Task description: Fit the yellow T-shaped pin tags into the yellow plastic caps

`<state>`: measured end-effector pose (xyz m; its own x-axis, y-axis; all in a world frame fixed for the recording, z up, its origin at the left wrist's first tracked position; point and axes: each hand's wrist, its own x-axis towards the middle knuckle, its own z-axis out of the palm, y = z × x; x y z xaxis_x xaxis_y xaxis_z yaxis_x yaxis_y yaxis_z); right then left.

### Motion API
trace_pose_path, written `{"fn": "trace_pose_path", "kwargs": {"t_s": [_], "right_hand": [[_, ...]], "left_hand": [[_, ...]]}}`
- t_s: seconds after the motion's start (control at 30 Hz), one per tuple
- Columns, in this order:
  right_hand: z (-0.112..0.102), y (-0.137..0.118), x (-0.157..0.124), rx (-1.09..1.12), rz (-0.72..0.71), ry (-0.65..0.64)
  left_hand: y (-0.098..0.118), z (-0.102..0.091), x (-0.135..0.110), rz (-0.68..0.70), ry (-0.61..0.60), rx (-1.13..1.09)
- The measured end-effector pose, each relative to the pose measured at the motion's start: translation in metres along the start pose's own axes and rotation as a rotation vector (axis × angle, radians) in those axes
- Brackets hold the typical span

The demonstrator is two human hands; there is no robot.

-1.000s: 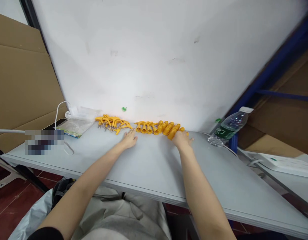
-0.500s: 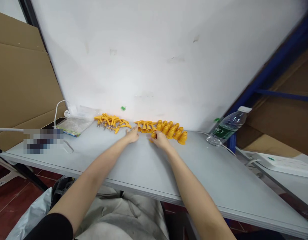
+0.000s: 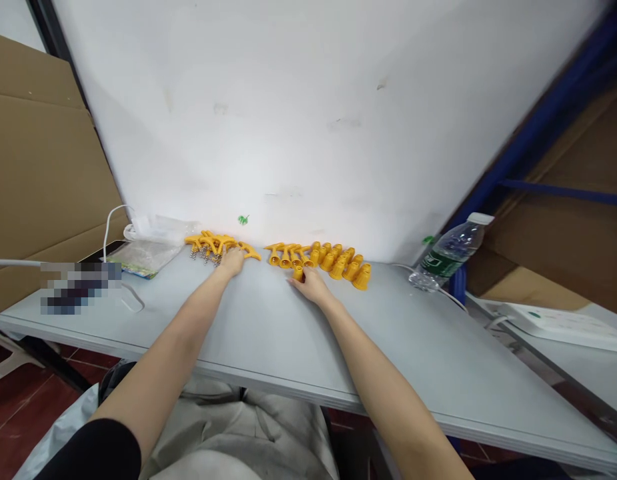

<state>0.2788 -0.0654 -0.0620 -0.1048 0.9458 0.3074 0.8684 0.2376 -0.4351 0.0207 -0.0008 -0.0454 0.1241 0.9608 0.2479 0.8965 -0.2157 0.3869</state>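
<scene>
My left hand point(image 3: 231, 263) reaches into a pile of yellow branched pieces point(image 3: 211, 241) with small metal ball chains. Its fingers are bent down at the pile's right side, and what is between them is hidden. Between thumb and fingers of my right hand point(image 3: 312, 285) is a yellow bell-shaped cup point(image 3: 298, 273), just above or on the table; I cannot tell which. Behind it lies a row of cups joined to branched pieces point(image 3: 285, 259), their open ends facing me. To the right, several yellow cups point(image 3: 337, 268) stand upright in rows.
The grey table point(image 3: 268, 333) backs onto a white panel point(image 3: 298, 133). A water bottle point(image 3: 445, 257) leans at the right, near a white power strip point(image 3: 563, 327). Clear plastic bags point(image 3: 148, 257) and a white cable point(image 3: 133, 300) lie at the left beside cardboard point(image 3: 43, 173).
My left hand has moved left from the joined row to the pile of branched pieces. My right hand, with the cup, has shifted slightly left and toward me.
</scene>
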Motion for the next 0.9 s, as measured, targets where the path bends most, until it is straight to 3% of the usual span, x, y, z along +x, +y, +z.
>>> {"fn": "trace_pose_path", "kwargs": {"t_s": [0.1, 0.17, 0.3, 0.4, 0.57, 0.77, 0.9], "right_hand": [[0.001, -0.003, -0.002, -0.04, -0.036, -0.024], [0.002, -0.005, -0.003, -0.049, -0.064, -0.049], [0.007, -0.011, -0.004, -0.032, -0.101, -0.082], [0.014, -0.017, -0.003, 0.005, -0.073, -0.092], [0.021, -0.026, 0.002, 0.114, -0.023, -0.171], [0.022, -0.033, 0.011, 0.171, -0.001, -0.224], [0.028, -0.041, 0.008, 0.129, 0.045, -0.161]], "left_hand": [[0.0, -0.001, 0.004, -0.02, 0.061, -0.054], [0.002, -0.003, 0.006, -0.055, 0.148, -0.209], [0.01, -0.011, 0.005, -0.201, 0.368, -0.827], [0.017, -0.016, -0.004, -0.275, 0.425, -1.208], [0.026, -0.019, -0.028, -0.374, 0.404, -1.528], [0.037, -0.016, -0.053, -0.477, 0.272, -1.582], [0.04, -0.016, -0.06, -0.47, 0.22, -1.612]]}}
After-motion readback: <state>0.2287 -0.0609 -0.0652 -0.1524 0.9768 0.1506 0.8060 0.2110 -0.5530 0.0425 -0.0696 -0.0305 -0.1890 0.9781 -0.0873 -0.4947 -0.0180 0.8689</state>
